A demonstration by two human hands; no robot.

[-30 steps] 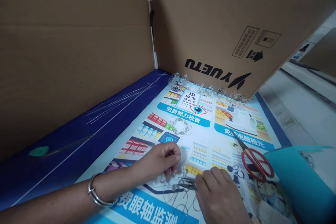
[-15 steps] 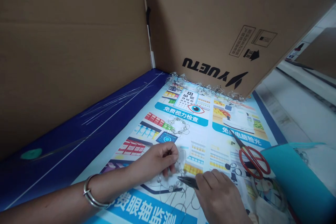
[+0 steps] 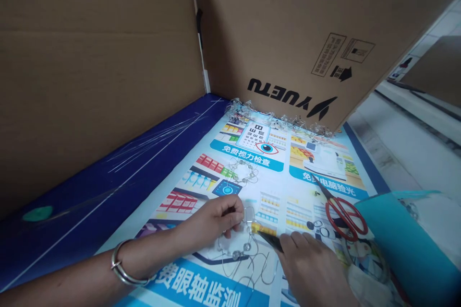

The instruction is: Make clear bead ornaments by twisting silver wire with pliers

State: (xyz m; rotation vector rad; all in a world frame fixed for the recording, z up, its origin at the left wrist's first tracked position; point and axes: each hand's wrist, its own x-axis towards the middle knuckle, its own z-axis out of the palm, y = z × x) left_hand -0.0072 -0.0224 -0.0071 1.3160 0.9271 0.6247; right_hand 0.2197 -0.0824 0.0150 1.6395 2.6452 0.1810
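My left hand [image 3: 224, 215], with a metal bangle on its wrist, is closed with thumb and fingers pinching a wire ring strung with clear beads [image 3: 236, 254]. Loose wire ends curl out below the ring. In my closed right hand [image 3: 310, 265] are dark pointed pliers [image 3: 271, 240], their jaws toward the ring's right side; whether the tips grip the wire I cannot tell. The handles are hidden by my palm. A similar beaded wire ring [image 3: 242, 171] lies flat on the printed sheet, beyond my left hand.
Red-handled scissors [image 3: 346, 218] lie to the right, beside a teal box or folder [image 3: 403, 240] and a round clear container [image 3: 367, 261]. A row of beaded wire pieces [image 3: 284, 122] lines the foot of the cardboard wall [image 3: 288, 33]. Loose straight wires [image 3: 154, 139] lie at left.
My right hand has moved the pliers slightly up and to the right. My left hand keeps its pinch on the ring almost in place. The view has shifted a little.
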